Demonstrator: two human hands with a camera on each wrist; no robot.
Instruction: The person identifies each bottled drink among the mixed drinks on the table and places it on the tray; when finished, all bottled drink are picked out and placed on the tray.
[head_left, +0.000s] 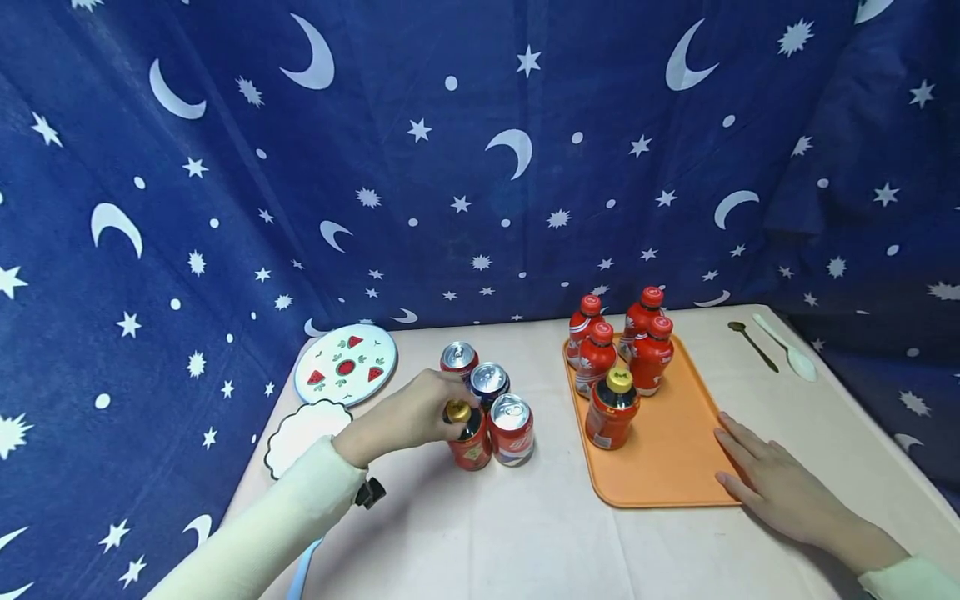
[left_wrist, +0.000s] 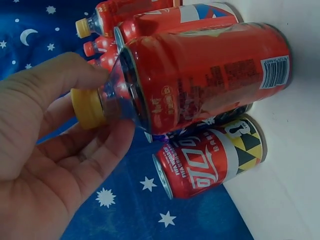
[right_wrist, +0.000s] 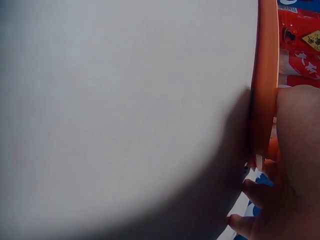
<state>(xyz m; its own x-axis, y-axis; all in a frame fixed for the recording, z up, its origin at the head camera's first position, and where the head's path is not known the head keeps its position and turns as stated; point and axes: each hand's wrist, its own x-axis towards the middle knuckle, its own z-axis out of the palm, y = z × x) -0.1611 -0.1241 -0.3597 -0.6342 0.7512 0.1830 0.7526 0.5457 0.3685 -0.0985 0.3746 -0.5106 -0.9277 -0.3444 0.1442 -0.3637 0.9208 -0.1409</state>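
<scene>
My left hand point(head_left: 422, 410) holds a red drink bottle point(head_left: 471, 450) by its neck, just under the yellow cap. In the left wrist view thumb and fingers curl round the neck of this bottle point(left_wrist: 200, 80), which looks upright on the table. Close beside it stand a red-and-white can point(head_left: 513, 435), a dark blue can point(head_left: 490, 382) and a red can point(head_left: 458, 358). My right hand point(head_left: 780, 483) lies at the right rim of an orange tray point(head_left: 675, 467), its fingers extended and touching the edge. On the tray stands another yellow-capped bottle point(head_left: 612, 417).
Several red-capped bottles point(head_left: 651, 362) stand at the tray's back left. A white spoon point(head_left: 795, 358) and a dark spoon point(head_left: 757, 346) lie right of it. At left are a watermelon-patterned plate point(head_left: 367, 354), a scalloped white plate point(head_left: 300, 433) and a blue handle point(head_left: 302, 571).
</scene>
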